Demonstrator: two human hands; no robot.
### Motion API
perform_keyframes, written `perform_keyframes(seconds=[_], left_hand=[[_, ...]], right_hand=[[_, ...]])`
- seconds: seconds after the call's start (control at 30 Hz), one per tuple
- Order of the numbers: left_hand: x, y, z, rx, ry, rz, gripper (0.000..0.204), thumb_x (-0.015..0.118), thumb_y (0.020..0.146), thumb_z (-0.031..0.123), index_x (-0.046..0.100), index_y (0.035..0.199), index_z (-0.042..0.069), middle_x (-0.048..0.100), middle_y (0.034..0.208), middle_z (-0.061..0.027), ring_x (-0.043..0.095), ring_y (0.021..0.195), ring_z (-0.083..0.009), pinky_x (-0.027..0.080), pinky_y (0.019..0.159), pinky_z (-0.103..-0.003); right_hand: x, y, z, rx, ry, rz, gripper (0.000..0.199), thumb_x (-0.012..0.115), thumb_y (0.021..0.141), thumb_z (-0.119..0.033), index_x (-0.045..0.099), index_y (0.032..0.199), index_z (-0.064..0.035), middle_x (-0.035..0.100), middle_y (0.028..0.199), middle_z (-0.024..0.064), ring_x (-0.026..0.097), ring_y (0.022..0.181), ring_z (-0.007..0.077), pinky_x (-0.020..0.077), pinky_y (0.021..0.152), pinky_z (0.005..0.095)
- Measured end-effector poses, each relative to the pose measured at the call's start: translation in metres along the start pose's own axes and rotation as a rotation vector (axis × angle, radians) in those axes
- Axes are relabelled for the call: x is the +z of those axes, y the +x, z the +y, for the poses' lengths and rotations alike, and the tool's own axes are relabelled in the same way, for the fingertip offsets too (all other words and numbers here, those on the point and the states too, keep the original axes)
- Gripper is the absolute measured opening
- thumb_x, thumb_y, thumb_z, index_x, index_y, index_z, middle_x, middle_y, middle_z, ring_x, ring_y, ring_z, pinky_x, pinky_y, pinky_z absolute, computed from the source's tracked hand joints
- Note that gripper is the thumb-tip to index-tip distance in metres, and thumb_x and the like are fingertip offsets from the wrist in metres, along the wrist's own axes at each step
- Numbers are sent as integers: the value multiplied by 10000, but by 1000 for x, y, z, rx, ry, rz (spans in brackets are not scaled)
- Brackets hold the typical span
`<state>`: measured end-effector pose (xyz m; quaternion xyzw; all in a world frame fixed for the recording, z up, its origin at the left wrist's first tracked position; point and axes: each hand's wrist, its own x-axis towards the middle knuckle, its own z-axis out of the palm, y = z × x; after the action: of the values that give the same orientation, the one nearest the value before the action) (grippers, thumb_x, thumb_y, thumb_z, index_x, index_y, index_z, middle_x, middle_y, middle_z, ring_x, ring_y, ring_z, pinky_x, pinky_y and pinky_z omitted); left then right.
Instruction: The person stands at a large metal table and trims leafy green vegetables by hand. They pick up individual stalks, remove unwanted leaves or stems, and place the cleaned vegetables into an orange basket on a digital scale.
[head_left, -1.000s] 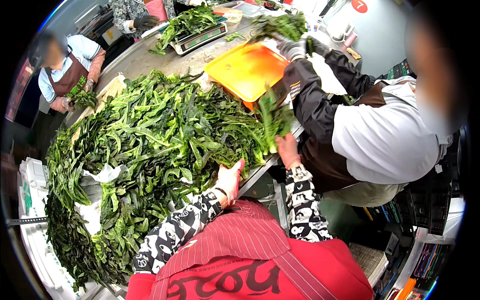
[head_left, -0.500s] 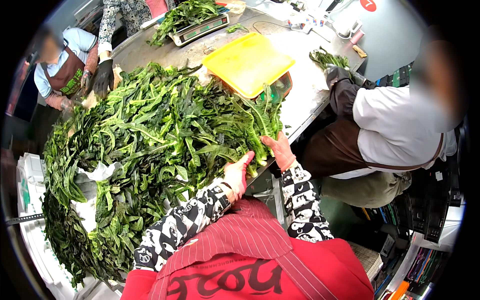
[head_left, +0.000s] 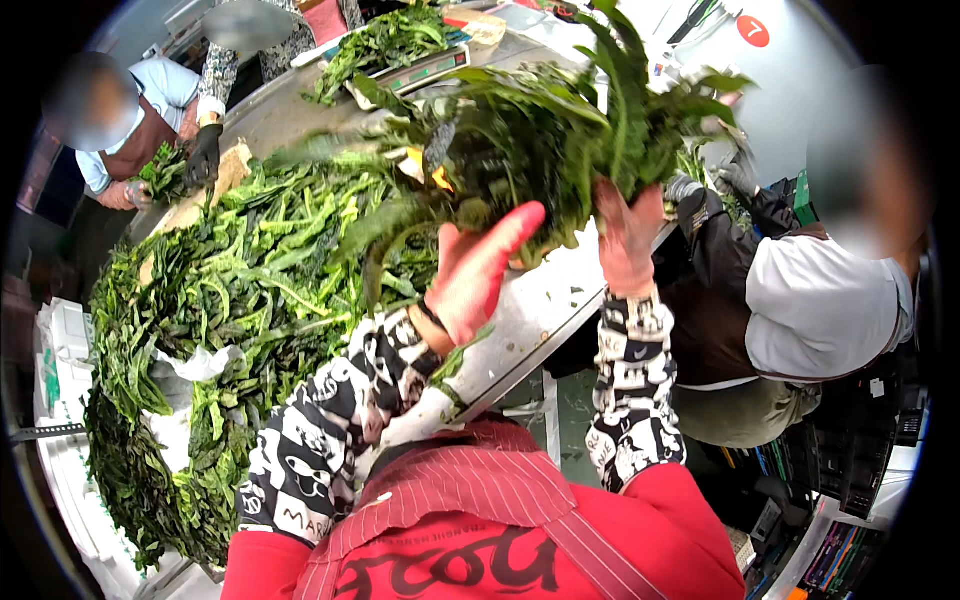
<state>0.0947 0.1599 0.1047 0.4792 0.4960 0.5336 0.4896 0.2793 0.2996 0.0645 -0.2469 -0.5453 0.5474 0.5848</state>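
Note:
A large bunch of long dark-green leafy greens (head_left: 560,130) is raised above the table, its leaves partly smeared by motion. My right hand (head_left: 630,238), in a pinkish glove, grips the bunch at its lower right; leaves hide some fingertips. Just below the bunch's lower left, my left hand (head_left: 478,275), gloved in pinkish red, has thumb and fingers spread apart; whether it touches the leaves is hard to see. Left of it lies a broad heap of the same greens (head_left: 240,270). A few loose leaves (head_left: 450,385) lie near my left wrist.
A scale (head_left: 420,72) loaded with greens stands at the back. One co-worker (head_left: 160,110) handles greens at far left, with another person's black-gloved hand (head_left: 203,158) beside. A co-worker in white (head_left: 800,290) works close on my right. The metal table's edge (head_left: 530,365) runs before me.
Both hands have moved up and away from the table's near edge, and the bunch has risen off the heap. It now covers most of the yellow tray. Bare tabletop shows where leaves lay.

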Motion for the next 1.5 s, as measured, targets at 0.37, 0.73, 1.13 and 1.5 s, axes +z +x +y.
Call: perform_keyframes(seconds=[0.37,0.73,1.13,1.5], left_hand=[[-25,162,-70,-389,-237,249,484,717,866,359,576,1100,-41,656,992,-110,631,864,-174,505,753,-318],[-46,140,-158,-167,-170,283,317,689,879,191,515,1030,-27,628,849,-122,650,646,-215,530,506,-289],[-28,104,-61,-361,443,301,283,668,883,305,656,813,31,645,638,-53,568,466,-149,458,486,-312],[-40,20,-85,-251,184,129,328,710,891,292,564,705,64,592,613,-12,546,454,-95,412,417,-236]], right_hand=[[-14,149,82,220,-613,-112,704,837,754,-218,496,1313,40,632,1196,129,580,1098,212,446,979,331],[-31,162,64,181,-1134,-201,902,744,815,-411,307,1483,10,404,1475,241,380,1383,335,315,1130,363],[-20,159,122,32,-1534,-435,623,489,975,-473,363,1486,-140,513,1389,202,434,1310,386,325,1103,429],[-63,183,162,-147,-939,-379,700,523,974,-468,387,1412,61,530,1344,272,486,1286,368,379,1065,374]])
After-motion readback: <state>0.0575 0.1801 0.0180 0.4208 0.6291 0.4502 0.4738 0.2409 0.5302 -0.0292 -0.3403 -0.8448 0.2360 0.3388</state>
